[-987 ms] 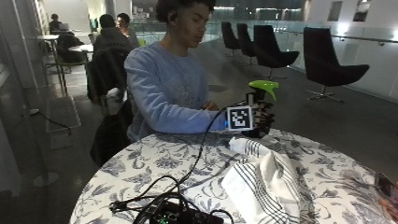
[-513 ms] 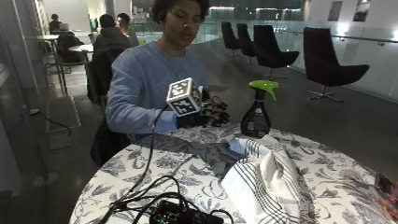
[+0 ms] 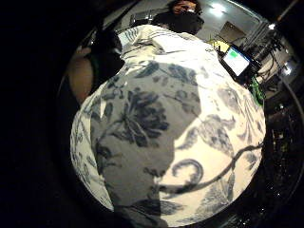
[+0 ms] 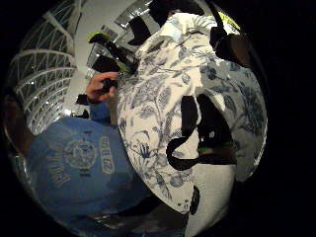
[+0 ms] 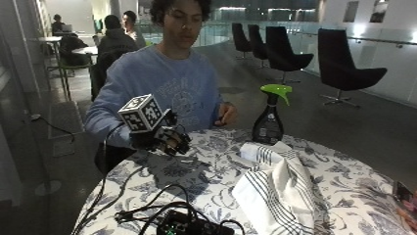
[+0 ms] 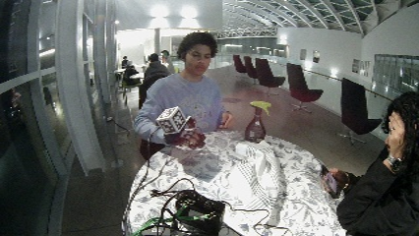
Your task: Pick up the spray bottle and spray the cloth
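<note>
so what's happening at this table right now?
A person sits at a round table with a floral tablecloth. The gloved right hand hovers above the cloth-covered table near its edge, fingers loosely curled, holding nothing. The spray bottle stands upright and untouched by the striped cloth; the bare left hand is beside it. No spraying is under way.

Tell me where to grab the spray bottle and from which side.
Take the spray bottle by its narrow neck just under the green trigger head, coming from the person's side of the table. It stands upright and alone beyond the striped cloth, and the gloved right hand hovers apart from it holding nothing.
</note>
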Demonstrator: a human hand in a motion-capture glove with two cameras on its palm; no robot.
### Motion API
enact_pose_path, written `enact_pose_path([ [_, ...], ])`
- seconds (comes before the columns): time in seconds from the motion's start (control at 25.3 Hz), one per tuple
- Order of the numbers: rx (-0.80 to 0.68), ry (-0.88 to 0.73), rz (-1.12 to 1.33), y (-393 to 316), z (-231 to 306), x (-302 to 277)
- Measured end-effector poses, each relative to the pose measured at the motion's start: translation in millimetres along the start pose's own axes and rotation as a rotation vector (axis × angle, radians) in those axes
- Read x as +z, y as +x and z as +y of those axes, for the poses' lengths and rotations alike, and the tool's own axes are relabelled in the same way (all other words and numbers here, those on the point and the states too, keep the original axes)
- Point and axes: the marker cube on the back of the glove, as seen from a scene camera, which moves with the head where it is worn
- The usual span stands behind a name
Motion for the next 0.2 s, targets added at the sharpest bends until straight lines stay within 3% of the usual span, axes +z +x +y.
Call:
enact_pose_path([
  [0.2, 0.02, 0.022, -0.024, 9.9, 3.3, -5.4],
])
